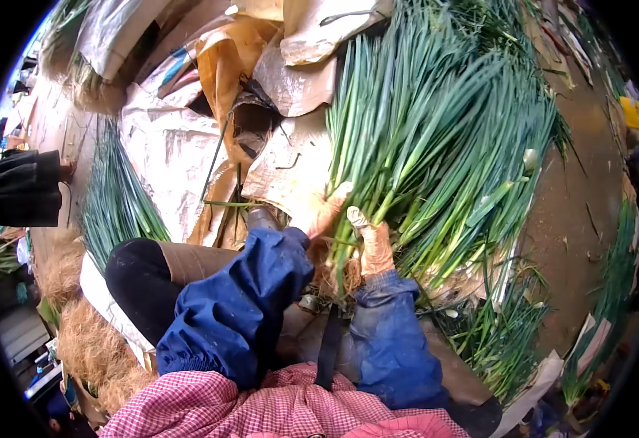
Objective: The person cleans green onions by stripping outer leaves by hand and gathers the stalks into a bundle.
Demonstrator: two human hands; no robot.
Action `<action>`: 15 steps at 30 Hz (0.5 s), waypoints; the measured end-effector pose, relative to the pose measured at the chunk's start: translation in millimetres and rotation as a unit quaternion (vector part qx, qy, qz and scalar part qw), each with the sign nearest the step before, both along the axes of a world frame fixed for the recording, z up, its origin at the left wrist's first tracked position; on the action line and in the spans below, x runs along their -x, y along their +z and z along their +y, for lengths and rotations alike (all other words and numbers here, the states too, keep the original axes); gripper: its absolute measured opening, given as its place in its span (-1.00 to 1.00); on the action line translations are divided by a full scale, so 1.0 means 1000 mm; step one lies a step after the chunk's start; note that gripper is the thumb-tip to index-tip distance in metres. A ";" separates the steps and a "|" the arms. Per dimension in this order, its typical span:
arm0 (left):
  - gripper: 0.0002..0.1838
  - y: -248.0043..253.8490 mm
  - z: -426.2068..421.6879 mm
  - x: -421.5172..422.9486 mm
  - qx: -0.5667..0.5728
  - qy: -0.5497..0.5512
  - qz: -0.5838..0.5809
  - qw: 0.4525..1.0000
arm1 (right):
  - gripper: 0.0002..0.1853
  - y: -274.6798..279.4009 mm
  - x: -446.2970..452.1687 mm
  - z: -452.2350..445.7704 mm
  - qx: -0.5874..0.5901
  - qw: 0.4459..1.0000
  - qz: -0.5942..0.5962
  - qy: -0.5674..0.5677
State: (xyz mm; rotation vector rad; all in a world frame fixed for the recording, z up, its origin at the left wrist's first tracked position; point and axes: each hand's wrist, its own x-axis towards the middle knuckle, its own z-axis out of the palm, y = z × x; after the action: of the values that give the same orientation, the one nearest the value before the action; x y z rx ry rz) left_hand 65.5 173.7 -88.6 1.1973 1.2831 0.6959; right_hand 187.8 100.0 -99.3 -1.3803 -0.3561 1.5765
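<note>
My left hand (321,212), in a pale glove, is closed around the lower stalks of some green onions (345,248). My right hand (376,250), in a tan glove with the thumb raised, grips stalks on the other side, close to the roots. Brown stringy roots (334,279) hang below and between the hands. Just beyond the hands spreads a big heap of green onions (443,124), leaves pointing away from me. Fingers on the far side of the stalks are partly hidden.
A second bunch of green onions (118,197) lies left, by my knee, above fibrous root piles (93,343). Crumpled sheeting (170,139) and an orange-brown wrapper (217,58) lie ahead. Loose greens (498,328) sit lower right. A person's dark sleeve (24,186) shows at left.
</note>
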 end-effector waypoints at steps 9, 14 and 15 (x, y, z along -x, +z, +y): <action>-0.59 0.123 -0.091 -0.122 -0.098 -0.070 -0.194 0.974 | -0.59 0.167 -0.103 -0.075 -0.031 0.982 -0.186 0.014; -0.41 -0.025 -0.114 -0.104 -0.125 -0.338 0.235 0.903 | -0.50 -0.045 -0.136 -0.074 0.181 0.884 -0.430 -0.023; -0.38 -0.031 -0.123 -0.090 -0.164 -0.352 0.250 0.887 | -0.44 -0.022 -0.143 -0.074 0.127 0.936 -0.327 -0.031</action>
State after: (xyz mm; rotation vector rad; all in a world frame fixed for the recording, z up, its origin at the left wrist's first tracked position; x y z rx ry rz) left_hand 155.2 50.7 -119.7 2.0719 1.0231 0.0506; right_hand 330.9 25.7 -121.4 -2.0913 -0.5069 1.0952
